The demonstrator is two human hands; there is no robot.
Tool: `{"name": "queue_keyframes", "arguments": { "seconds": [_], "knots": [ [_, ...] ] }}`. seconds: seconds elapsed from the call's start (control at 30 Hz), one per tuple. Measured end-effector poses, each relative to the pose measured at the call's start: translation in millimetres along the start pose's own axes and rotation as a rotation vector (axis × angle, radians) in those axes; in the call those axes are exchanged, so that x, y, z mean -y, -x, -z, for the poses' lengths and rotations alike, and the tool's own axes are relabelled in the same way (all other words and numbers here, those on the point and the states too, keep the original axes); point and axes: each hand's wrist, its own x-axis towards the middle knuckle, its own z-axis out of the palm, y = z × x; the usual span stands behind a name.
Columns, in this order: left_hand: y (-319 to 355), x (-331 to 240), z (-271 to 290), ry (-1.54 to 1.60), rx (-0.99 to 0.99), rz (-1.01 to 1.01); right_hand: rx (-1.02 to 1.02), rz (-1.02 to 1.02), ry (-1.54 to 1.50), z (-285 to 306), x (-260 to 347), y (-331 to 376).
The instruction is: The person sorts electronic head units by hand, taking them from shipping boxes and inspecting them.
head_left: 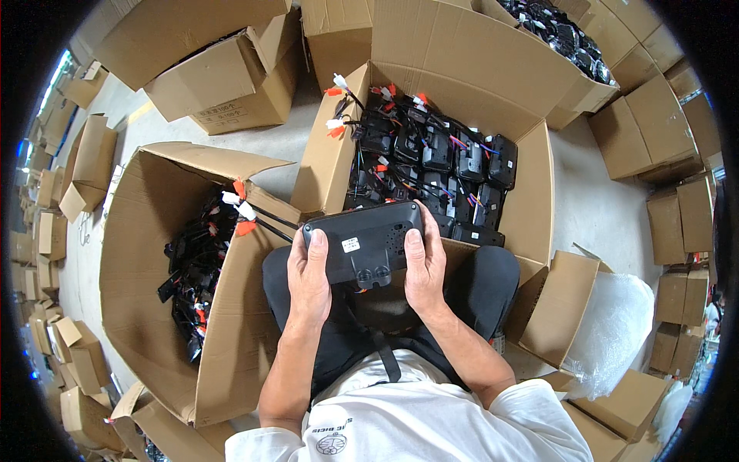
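Observation:
Over my lap I hold a black electronic unit (358, 224) by its two ends. Its upper face carries a small white label, a patch of small holes on the right and two round sockets at the near edge. My left hand (309, 279) is closed round the left end, thumb on top. My right hand (424, 266) grips the right end the same way. Black cables with white and orange connectors (245, 209) stick out past the left end. Just beyond, a large open carton (534, 181) holds rows of similar black units (436, 148) with wires.
To my left an open carton (127, 254) contains a tangle of black wired parts (192, 289). Another carton full of black parts (558, 38) stands at the far right. A small open box (560, 308) with clear plastic wrap (612, 339) lies at my right. Stacked cartons line both sides.

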Motion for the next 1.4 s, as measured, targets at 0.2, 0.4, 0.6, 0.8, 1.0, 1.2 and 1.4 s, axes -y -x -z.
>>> {"name": "queue_keyframes", "arguments": {
  "seconds": [0.2,0.4,0.6,0.8,1.0,1.2,1.4],
  "knots": [
    [0,1,3,-0.002,0.008,-0.001,0.009,0.020,0.028,0,1,0],
    [0,2,3,-0.014,-0.005,-0.007,0.010,0.012,0.015,0,2,1],
    [-1,6,7,-0.084,0.023,-0.058,0.014,-0.004,0.014,1,2,1],
    [-1,8,6,-0.101,-0.005,-0.046,0.014,0.020,0.044,2,4,2],
    [2,3,3,-0.032,-0.016,0.005,0.016,0.017,0.033,2,1,3],
    [3,-13,9,-0.197,0.013,0.010,0.005,0.058,0.046,8,5,-1],
    [20,-129,-17,-0.951,0.429,0.006,0.247,0.236,0.037,16,77,-17]
  ]
}}
